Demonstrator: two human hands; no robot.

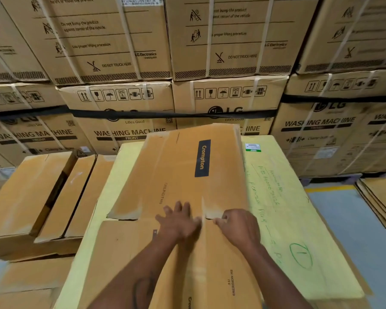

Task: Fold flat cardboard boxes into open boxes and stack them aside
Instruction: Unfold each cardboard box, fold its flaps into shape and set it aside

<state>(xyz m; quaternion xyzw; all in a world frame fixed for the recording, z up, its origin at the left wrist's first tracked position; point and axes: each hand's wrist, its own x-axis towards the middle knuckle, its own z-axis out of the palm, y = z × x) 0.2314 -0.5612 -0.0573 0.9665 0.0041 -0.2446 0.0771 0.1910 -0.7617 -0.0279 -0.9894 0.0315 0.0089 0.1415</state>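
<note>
No sleeves or gloves here, both forearms bare down to the left hand [178, 221] and right hand [239, 228], no rings or watch showing, plus a dark curvy tattoo [143, 288] on the left forearm.

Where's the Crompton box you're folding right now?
In the head view, the Crompton box lies centre frame on the yellow sheet, under the left hand and right hand, right of the folded boxes.

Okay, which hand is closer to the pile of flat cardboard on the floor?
Right. The right hand grips the Crompton box flap on the side toward the flat cardboard pile; the left hand presses farther away.
</note>
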